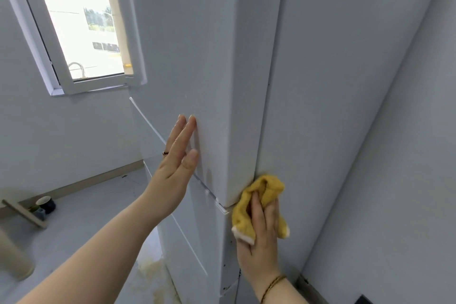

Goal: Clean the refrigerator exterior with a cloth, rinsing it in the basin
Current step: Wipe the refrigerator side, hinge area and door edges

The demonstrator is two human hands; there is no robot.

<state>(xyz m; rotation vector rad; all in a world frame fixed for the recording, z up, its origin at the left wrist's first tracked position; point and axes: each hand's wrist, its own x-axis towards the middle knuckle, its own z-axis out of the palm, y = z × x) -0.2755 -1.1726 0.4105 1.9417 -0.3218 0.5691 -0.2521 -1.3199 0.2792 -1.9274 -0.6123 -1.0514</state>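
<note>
— My right hand (pixel 261 234) is what I'm watching: the fingers are closed over a yellow cloth (pixel 259 201), bunched up and pressed against the side of the refrigerator (pixel 197 44), right at the seam between its upper and lower doors.

— Which way does the fridge run?

— It stands upright, its long axis vertical, its front corner edge towards me. The cloth sits just right of that corner, on the side panel.

— And the other hand?

— My left hand (pixel 176 163) is open and holds nothing; its fingers are straight and close together, laid flat on the upper door just left of the corner. A window (pixel 81 32) lies well left of the refrigerator.
</note>
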